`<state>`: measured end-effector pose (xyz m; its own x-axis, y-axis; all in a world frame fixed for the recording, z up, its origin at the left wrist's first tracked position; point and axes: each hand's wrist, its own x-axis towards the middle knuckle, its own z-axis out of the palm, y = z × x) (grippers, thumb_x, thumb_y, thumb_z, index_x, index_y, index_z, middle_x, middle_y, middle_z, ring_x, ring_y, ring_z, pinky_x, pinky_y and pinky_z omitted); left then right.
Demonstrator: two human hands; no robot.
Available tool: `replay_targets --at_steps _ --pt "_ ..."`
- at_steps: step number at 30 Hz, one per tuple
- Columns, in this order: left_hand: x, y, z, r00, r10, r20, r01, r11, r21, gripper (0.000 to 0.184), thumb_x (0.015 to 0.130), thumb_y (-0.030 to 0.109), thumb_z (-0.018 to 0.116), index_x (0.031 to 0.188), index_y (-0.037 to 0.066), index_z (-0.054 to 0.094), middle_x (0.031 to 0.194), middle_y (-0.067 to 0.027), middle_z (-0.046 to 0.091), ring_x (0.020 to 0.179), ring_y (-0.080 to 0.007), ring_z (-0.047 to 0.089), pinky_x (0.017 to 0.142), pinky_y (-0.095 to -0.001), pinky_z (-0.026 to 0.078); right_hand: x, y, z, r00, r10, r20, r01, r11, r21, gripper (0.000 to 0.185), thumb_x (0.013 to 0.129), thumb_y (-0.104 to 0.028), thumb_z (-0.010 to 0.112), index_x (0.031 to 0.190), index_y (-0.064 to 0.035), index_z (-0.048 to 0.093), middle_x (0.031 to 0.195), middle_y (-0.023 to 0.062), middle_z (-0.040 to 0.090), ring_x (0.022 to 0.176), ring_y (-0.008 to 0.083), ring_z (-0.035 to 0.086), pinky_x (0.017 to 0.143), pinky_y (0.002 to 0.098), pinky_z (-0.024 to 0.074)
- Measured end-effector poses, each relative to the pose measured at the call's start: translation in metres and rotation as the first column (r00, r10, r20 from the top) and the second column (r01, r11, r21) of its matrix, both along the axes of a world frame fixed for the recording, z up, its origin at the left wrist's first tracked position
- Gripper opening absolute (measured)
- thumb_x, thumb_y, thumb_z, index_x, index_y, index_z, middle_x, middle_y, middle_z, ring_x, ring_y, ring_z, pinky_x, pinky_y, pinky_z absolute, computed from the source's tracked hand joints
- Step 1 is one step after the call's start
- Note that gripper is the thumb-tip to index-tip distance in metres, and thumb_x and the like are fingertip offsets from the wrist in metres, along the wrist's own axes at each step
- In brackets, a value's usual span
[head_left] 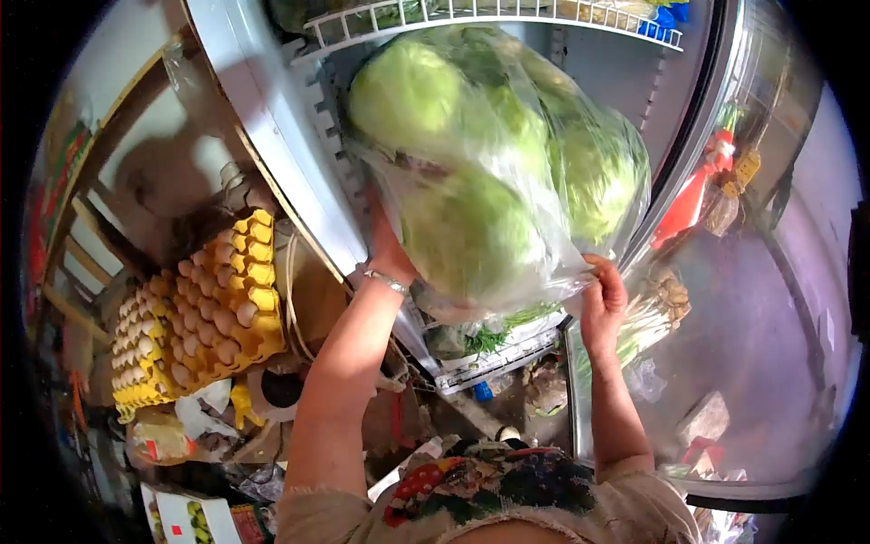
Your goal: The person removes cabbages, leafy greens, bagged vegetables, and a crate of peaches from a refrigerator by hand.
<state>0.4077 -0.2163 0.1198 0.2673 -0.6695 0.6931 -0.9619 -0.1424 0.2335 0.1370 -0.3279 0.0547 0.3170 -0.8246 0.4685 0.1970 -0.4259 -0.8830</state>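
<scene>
A large clear plastic bag (471, 218) full of several pale green cabbages fills the front of an open refrigerator. My left hand (390, 245) is against the bag's lower left side, its fingers hidden behind the plastic. At the bag's lower right corner, my right hand (603, 299) pinches the gathered plastic between thumb and fingers. Leafy greens (489, 339) lie on the lower shelf beneath the bag.
A white wire shelf (489, 16) with produce crosses above the bag. The glass door (725, 344) stands open at right. Yellow trays (267, 313) stacked with eggs are at left. A white box (213, 517) of green produce sits at lower left.
</scene>
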Motion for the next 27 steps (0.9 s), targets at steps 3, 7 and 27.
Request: replay_targets --at_steps 3,7,27 --pt "-0.001 0.0 0.001 0.999 0.022 0.035 -0.022 1.0 0.003 0.052 0.096 0.043 0.034 0.14 0.016 0.033 0.125 -0.0144 0.049 0.103 -0.0313 0.049 0.085 -0.0442 0.04 0.0 0.005 -0.004 0.993 -0.037 -0.11 0.036 0.999 -0.012 0.031 0.085 0.005 0.041 0.107 -0.001 0.062 0.086 0.0067 0.062 0.084 0.0105 0.057 0.079 0.0243 0.0445" --pt "-0.002 0.001 0.001 0.995 0.051 0.088 -0.052 0.999 0.012 0.049 0.096 0.04 0.036 0.14 0.019 0.035 0.119 -0.0159 0.053 0.095 -0.033 0.053 0.078 -0.0455 0.043 0.024 0.065 0.042 0.844 0.317 -0.433 -0.168 0.922 0.349 0.028 0.089 -0.004 0.044 0.111 -0.0044 0.062 0.082 0.0015 0.06 0.071 0.0085 0.051 0.061 0.0249 0.0423" --pt "-0.016 0.004 0.011 0.89 0.171 0.423 -0.223 0.972 0.077 0.037 0.096 0.027 0.043 0.129 0.013 0.053 0.06 -0.0145 0.061 0.048 -0.0305 0.055 0.045 -0.0425 0.045 -0.104 0.134 -0.094 0.929 -0.357 0.096 -0.104 -0.002 0.995 0.015 0.087 -0.022 0.056 0.076 -0.0115 0.051 0.064 -0.0041 0.045 0.051 0.0098 0.041 0.049 0.0245 0.0384"
